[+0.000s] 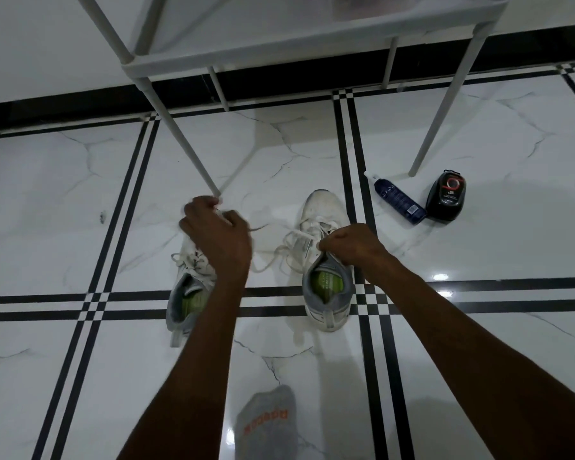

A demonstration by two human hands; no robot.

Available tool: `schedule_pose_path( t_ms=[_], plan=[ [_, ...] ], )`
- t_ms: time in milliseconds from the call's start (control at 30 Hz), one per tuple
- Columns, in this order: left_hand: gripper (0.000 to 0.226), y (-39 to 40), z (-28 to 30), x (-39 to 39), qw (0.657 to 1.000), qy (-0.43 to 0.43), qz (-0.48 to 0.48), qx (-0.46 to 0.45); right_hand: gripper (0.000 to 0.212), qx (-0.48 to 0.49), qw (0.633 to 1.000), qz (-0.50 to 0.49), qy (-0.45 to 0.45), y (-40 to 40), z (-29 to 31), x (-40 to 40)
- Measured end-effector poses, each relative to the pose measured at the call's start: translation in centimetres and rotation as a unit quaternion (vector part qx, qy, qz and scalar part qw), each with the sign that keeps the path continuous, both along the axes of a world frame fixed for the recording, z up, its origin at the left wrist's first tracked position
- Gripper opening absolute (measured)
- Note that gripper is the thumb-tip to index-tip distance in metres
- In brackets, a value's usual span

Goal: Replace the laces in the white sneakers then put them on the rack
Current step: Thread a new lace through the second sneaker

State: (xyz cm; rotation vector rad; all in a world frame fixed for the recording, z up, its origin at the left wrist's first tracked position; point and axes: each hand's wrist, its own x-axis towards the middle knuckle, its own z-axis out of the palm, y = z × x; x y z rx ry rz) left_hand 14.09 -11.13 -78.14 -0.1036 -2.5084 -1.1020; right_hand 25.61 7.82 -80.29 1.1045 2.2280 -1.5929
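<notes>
Two white sneakers with grey collars and green insoles stand on the tiled floor, toes pointing away from me. My left hand is curled over the front of the left sneaker and pinches a white lace, hiding the toe. My right hand grips the tongue edge of the right sneaker. Loose white laces trail on the floor between the two shoes. The white rack stands just beyond them, its lowest shelf above the floor.
A dark blue spray bottle lies right of the right sneaker, next to a black shoe-polish sponge case. A rack leg comes down right by my left hand. A foot in a grey sock shows at the bottom.
</notes>
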Motion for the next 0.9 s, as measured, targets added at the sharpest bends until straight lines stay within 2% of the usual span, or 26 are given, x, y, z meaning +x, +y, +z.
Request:
schedule_pose_path(
  t_ms=[33, 100, 167, 233, 333, 400, 467, 500, 533, 567, 633, 700, 733, 767, 833, 900],
  plan=[
    [0.024, 0.9, -0.2, 0.8, 0.996, -0.015, -0.087, -0.019, 0.021, 0.003, 1.000, 0.001, 0.002, 0.0, 0.0, 0.0],
    [0.023, 2.7, -1.3, 2.2, 0.961, -0.106, -0.250, -0.044, 0.021, 0.007, 1.000, 0.005, 0.004, 0.0, -0.2, 0.0],
    [0.019, 3.7, -2.0, 3.3, 0.928, -0.173, -0.317, -0.092, 0.021, 0.002, 1.000, 0.005, 0.004, -0.1, -0.3, -0.1],
    [0.013, 4.0, -2.9, 4.1, 0.922, -0.185, -0.311, -0.140, 0.021, -0.005, 1.000, 0.006, 0.006, -0.1, -0.4, -0.1],
    [0.010, 3.9, -2.8, 4.3, 0.926, -0.160, -0.250, -0.234, 0.020, -0.005, 1.000, 0.004, -0.003, -0.1, -0.4, 0.0],
    [0.014, 2.8, -1.9, 3.3, 0.947, -0.142, -0.119, -0.264, 0.013, -0.014, 1.000, 0.000, 0.005, -0.1, -0.3, 0.2],
    [0.020, 1.2, -0.8, 1.7, 0.960, -0.143, 0.062, -0.233, 0.008, -0.018, 1.000, 0.000, 0.016, -0.1, -0.1, 0.3],
    [0.022, 0.4, -0.5, 1.2, 0.958, -0.137, 0.114, -0.224, 0.009, -0.016, 1.000, 0.002, 0.016, -0.1, -0.1, 0.3],
    [0.024, 0.0, -0.4, 0.8, 0.960, -0.123, 0.125, -0.220, 0.010, -0.012, 1.000, 0.004, 0.015, -0.1, 0.0, 0.2],
    [0.026, 0.0, -0.5, 0.9, 0.968, -0.107, 0.091, -0.208, 0.011, -0.006, 1.000, 0.010, 0.011, -0.2, 0.0, 0.2],
    [0.032, 0.9, -1.1, 1.7, 0.979, -0.084, -0.088, -0.161, 0.012, 0.000, 1.000, 0.013, 0.007, -0.2, -0.2, 0.1],
    [0.031, 2.3, -2.3, 3.5, 0.945, -0.110, -0.264, -0.157, 0.014, 0.004, 1.000, 0.012, 0.010, -0.2, -0.3, 0.1],
    [0.025, 2.8, -2.8, 4.3, 0.925, -0.127, -0.311, -0.177, 0.016, 0.007, 1.000, 0.016, 0.012, -0.2, -0.4, 0.1],
    [0.015, 3.1, -3.2, 4.7, 0.914, -0.139, -0.327, -0.196, 0.017, 0.009, 1.000, 0.019, 0.013, -0.1, -0.4, 0.1],
    [0.002, 3.2, -3.0, 4.6, 0.921, -0.165, -0.281, -0.215, 0.019, 0.003, 1.000, 0.014, 0.014, -0.1, -0.5, 0.2],
    [0.013, 2.5, -1.9, 3.8, 0.951, -0.166, -0.157, -0.209, 0.018, -0.007, 1.000, 0.007, 0.014, 0.1, -0.6, 0.3]
  ],
)
